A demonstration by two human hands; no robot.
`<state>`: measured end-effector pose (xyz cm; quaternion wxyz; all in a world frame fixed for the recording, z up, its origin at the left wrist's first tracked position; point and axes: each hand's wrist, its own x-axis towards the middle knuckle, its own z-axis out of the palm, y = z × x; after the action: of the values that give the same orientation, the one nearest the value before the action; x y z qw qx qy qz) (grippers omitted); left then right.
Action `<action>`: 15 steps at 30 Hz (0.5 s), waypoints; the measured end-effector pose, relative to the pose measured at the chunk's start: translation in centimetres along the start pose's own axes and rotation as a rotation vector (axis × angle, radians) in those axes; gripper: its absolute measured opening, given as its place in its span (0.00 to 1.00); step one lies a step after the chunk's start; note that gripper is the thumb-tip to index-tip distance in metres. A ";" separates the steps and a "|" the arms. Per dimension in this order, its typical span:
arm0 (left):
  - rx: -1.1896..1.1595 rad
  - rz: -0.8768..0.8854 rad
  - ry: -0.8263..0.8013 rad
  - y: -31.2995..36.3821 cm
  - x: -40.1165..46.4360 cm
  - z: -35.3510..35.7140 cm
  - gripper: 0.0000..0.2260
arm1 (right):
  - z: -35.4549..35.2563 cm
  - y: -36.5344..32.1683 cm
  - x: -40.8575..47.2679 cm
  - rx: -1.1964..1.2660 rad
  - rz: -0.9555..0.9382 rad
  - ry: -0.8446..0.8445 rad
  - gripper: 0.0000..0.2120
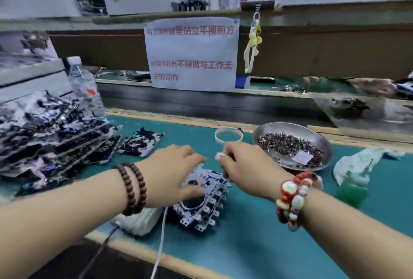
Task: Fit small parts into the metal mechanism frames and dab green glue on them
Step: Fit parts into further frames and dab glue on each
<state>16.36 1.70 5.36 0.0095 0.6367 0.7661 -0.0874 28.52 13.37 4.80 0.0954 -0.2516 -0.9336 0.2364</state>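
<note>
Head view: we've got the left hand (pixel 172 171) lying flat, fingers straight, on the stack of metal frames (pixel 202 200) at frame center, on the green bench (pixel 257 222). Right hand (pixel 243 167) hovers just beside it, fingers curled together; can't tell if it's pinching anything. The steel dish of small parts (pixel 290 144) is right of center, more frames (pixel 51 131) piled far left.

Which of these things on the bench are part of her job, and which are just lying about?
In the job: stack of metal frames under both hands, dish of small parts, green glue bottle, pile of frames.

Lying about: water bottle, paper notice, yellow cord.
</note>
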 end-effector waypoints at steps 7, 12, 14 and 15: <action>0.226 0.008 -0.252 1.5 1.4 2.0 0.57 | 2.8 1.4 1.5 -0.142 0.121 -0.138 0.19; 0.229 0.031 -0.286 1.6 2.4 3.0 0.62 | 3.1 2.2 1.7 -0.047 0.173 -0.203 0.16; 0.214 0.062 -0.315 1.2 2.5 2.9 0.63 | 3.1 2.5 1.5 -0.012 0.150 -0.191 0.16; 0.207 0.075 -0.327 0.9 2.5 2.7 0.63 | 3.1 2.6 1.4 0.001 0.135 -0.179 0.16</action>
<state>16.53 3.93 2.29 0.0714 0.6396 0.7171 -0.2676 27.49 14.92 0.91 -0.0042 -0.2920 -0.9191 0.2644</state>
